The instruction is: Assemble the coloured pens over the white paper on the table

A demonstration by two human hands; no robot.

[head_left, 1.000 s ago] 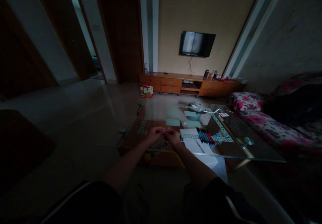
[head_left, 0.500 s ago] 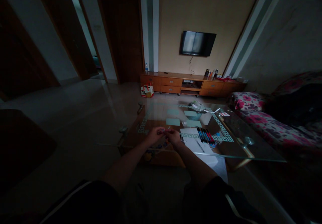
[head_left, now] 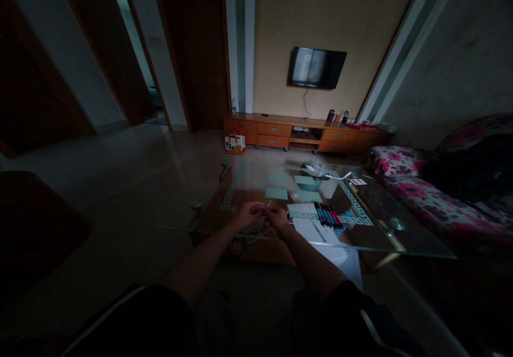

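Observation:
My left hand (head_left: 249,215) and my right hand (head_left: 277,218) meet over the near edge of the glass table (head_left: 256,180). Both have their fingers pinched together. A small pale, thin piece (head_left: 269,204) sticks up by the right fingertips, and something whitish shows at the left fingertips; the room is too dark to tell their kind. Just right of my right hand lie white paper sheets (head_left: 302,229), with a single pen (head_left: 319,232) on them. A row of black, blue and red pens (head_left: 328,215) lies across the sheets' right side.
A basket (head_left: 310,183) with a plastic bag stands toward the table's far side, near a red-and-white card (head_left: 358,181). Beyond are a low wooden cabinet (head_left: 272,130), a gift box (head_left: 235,144) and a wall television (head_left: 317,68). A flowered sofa (head_left: 425,191) is at right.
Both hands stay nearly in place, fingertips close together. The pale piece by the right fingertips now stands a little more upright. The view has shifted very slightly.

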